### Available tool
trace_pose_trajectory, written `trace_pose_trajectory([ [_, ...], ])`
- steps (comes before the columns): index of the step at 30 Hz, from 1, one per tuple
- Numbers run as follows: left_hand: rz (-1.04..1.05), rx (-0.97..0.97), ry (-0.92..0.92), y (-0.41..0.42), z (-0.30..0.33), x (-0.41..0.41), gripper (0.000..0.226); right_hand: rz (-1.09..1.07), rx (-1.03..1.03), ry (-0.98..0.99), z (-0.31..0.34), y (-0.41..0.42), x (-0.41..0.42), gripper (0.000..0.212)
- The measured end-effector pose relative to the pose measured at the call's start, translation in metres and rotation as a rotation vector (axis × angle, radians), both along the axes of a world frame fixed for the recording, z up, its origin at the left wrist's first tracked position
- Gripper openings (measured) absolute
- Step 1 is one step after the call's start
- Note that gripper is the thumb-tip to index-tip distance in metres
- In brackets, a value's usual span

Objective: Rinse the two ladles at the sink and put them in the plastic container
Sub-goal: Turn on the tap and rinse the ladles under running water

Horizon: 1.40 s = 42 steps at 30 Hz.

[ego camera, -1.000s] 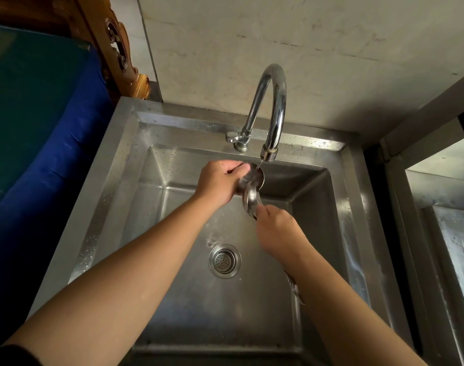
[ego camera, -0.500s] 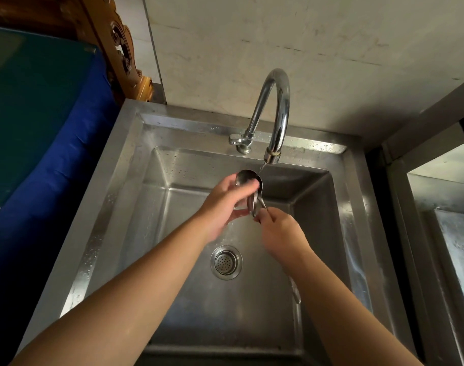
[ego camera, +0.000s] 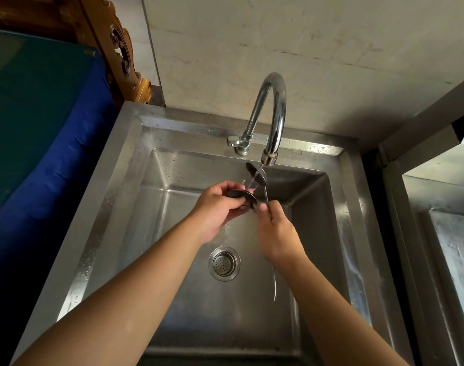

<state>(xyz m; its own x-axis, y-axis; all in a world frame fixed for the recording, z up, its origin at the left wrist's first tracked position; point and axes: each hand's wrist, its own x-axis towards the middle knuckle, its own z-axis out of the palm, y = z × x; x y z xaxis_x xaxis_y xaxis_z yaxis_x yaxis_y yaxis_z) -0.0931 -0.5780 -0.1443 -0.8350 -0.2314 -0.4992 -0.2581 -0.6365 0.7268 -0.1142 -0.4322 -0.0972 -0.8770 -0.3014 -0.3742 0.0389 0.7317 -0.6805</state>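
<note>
Two steel ladles are held over the sink basin. One ladle bowl [ego camera: 255,175] sits tilted just under the faucet spout [ego camera: 269,157], in a thin stream of water. My left hand [ego camera: 217,207] pinches the second ladle bowl [ego camera: 242,196], which lies lower and to the left. My right hand [ego camera: 277,232] grips both handles close below the bowls. The handle ends [ego camera: 274,287] stick out under my right wrist. No plastic container is in view.
The steel sink [ego camera: 112,207] has a round drain strainer [ego camera: 224,263] in its floor and a tap lever [ego camera: 233,141] at the back. A blue-covered surface [ego camera: 48,143] lies to the left. A second steel unit [ego camera: 442,233] stands to the right.
My left hand has slid off the upper ladle bowl and down onto the lower one. The upper bowl now shows bare under the running water. My right hand kept its grip.
</note>
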Motion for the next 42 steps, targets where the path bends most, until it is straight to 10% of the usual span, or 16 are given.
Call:
trace_pose_trajectory([
  [15, 0.246, 0.455, -0.016, -0.001, -0.003, -0.004, 0.036, 0.033, -0.030, 0.136, -0.012, 0.006, 0.001, 0.031],
  [18, 0.107, 0.298, 0.023, -0.001, 0.003, -0.005, 0.024, 0.075, -0.013, 0.166, -0.017, 0.005, 0.003, 0.028],
  [22, -0.073, -0.175, -0.114, -0.002, 0.013, -0.017, 0.076, 0.111, -0.013, 0.158, -0.024, 0.003, 0.010, 0.028],
  [29, -0.075, -0.471, -0.304, 0.000, 0.024, -0.043, 0.049, 0.139, -0.039, 0.216, -0.028, 0.001, 0.010, 0.029],
  [42, 0.093, 0.031, -0.459, -0.002, 0.022, -0.063, 0.072, 0.034, -0.193, 0.136, -0.031, 0.011, -0.004, 0.037],
])
